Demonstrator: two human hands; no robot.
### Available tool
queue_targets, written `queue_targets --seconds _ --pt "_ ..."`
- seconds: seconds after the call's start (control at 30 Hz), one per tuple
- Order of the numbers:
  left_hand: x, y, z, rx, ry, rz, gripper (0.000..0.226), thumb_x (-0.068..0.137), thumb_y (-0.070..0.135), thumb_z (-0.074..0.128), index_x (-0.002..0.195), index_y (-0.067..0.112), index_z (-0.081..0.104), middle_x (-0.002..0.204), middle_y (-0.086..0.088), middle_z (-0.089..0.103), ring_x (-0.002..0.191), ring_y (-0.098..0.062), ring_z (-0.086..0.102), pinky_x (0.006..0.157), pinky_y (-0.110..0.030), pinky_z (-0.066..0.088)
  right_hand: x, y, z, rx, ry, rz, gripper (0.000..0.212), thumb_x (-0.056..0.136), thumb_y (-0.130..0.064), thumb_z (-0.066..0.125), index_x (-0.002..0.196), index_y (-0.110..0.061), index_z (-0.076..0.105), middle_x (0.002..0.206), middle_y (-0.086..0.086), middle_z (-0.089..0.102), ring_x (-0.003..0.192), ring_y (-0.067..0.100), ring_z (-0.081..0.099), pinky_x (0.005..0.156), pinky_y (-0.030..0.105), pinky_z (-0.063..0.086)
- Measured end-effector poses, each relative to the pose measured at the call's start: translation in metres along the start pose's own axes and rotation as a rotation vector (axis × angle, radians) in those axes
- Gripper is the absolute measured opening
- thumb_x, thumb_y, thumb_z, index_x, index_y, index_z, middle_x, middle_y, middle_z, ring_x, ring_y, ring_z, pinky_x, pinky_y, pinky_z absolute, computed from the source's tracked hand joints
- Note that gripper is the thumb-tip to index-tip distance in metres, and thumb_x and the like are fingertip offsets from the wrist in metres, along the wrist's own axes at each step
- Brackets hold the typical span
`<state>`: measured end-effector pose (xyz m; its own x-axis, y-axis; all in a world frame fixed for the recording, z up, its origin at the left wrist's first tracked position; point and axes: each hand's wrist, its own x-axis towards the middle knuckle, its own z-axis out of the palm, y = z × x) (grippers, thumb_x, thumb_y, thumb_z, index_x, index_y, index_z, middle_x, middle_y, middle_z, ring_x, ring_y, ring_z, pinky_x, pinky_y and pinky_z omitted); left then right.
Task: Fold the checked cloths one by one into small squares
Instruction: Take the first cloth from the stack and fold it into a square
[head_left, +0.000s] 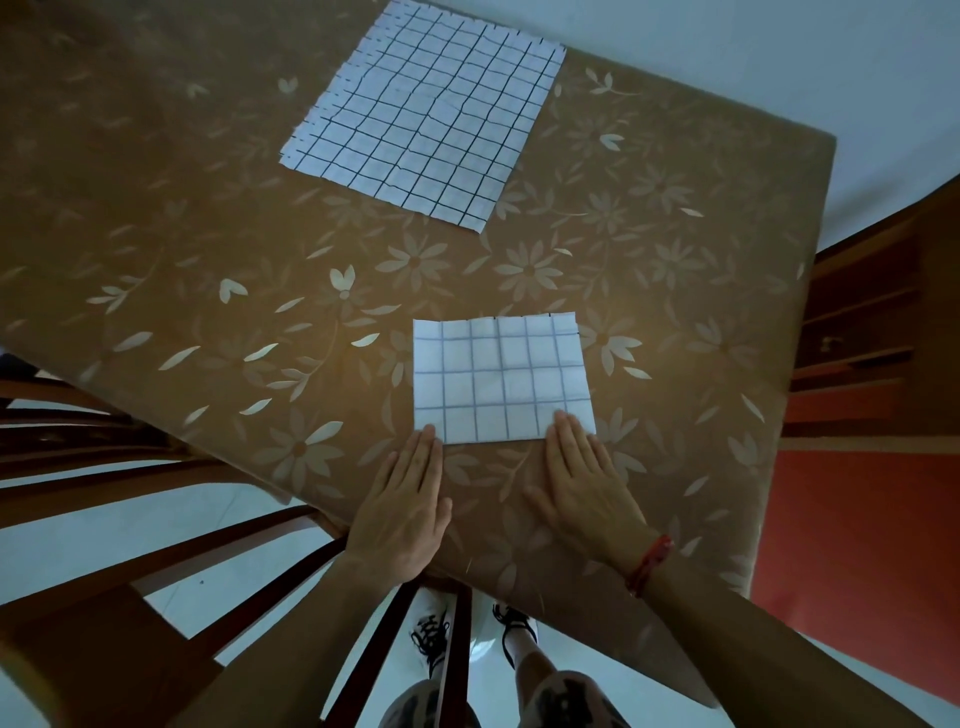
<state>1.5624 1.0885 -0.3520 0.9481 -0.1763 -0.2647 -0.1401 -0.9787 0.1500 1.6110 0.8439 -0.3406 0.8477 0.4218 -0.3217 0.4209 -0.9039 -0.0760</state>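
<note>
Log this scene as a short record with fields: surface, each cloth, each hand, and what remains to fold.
Surface: brown flower-patterned table
Near cloth: folded white checked cloth, a rectangle in front of the person
Far cloth: unfolded white checked cloth, larger, flat near the far edge
Left: left hand flat, fingertips on the folded cloth's near left corner
Right: right hand flat, fingertips on its near right corner; red cord bracelet on wrist
Remaining: far cloth not yet folded

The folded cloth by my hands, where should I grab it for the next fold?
Probably pinch the folded cloth at its two right corners, coming from the right: it lies flat, wider than deep, and your right hand touches the near one.
</note>
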Motion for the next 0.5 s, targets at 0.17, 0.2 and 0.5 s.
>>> queue_targets --seconds 0.17,0.2,0.5 --pt "0.000 0.001 -0.005 -0.002 -0.031 -0.011 0.069 0.095 0.040 0.033 0.152 0.003 0.017 0.160 -0.012 0.012 0.148 -0.024 0.013 0.117 -0.043 0.025 -0.006 0.015 -0.003 0.009 -0.040 0.075 0.088 0.095 -0.062 0.002 0.150 0.006 0.016 0.158 0.024 0.009 0.147 0.035 0.010 0.117 0.051 0.024" --pt "0.000 0.002 -0.007 -0.006 -0.032 -0.014 0.069 0.096 0.039 0.035 0.152 0.003 0.018 0.160 -0.012 0.013 0.148 -0.024 0.014 0.117 -0.044 0.026 -0.006 0.014 -0.004 0.017 -0.048 0.080 0.089 0.095 -0.062 0.001 0.150 0.006 0.017 0.158 0.024 0.009 0.147 0.036 0.011 0.117 0.051 0.024" --pt "0.031 0.033 -0.039 -0.105 0.046 0.000 0.053 0.097 0.033 0.048 0.143 0.009 0.039 0.154 -0.016 0.030 0.142 -0.030 0.028 0.113 -0.042 0.029 0.013 0.014 -0.031 0.153 0.057 0.134 0.057 0.097 -0.047 0.037 0.139 -0.009 0.040 0.146 0.011 0.037 0.132 0.028 0.038 0.109 0.044 0.033"
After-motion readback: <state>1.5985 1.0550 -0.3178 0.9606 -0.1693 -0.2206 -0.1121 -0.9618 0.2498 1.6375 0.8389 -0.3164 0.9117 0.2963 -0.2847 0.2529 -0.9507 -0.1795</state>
